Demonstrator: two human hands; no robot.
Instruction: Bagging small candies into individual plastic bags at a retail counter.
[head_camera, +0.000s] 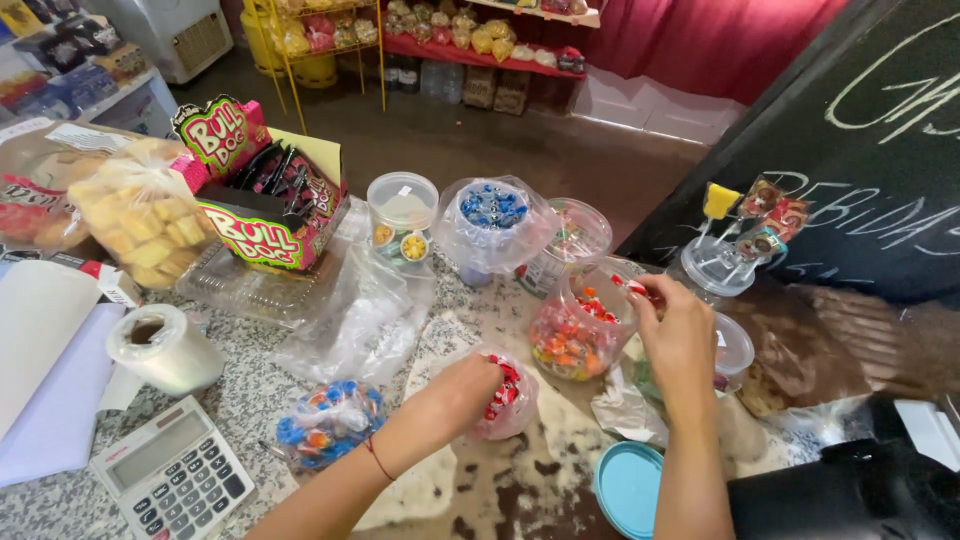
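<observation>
On the counter, left hand (468, 385) grips candy bag (508, 400), right hand (678, 335) over candy jar (578, 330).

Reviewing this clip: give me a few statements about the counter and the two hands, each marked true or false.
1. The left hand reaches into a clear bag of red-wrapped candies. True.
2. The right hand rests on the calculator. False: it is at the mouth of the clear candy jar, which is tilted toward it; the calculator lies untouched at the near left.
3. The blue lid lies loose on the counter. True.
4. The roll of clear plastic sits inside the candy display box. False: it lies on the counter, apart from the box.
</observation>
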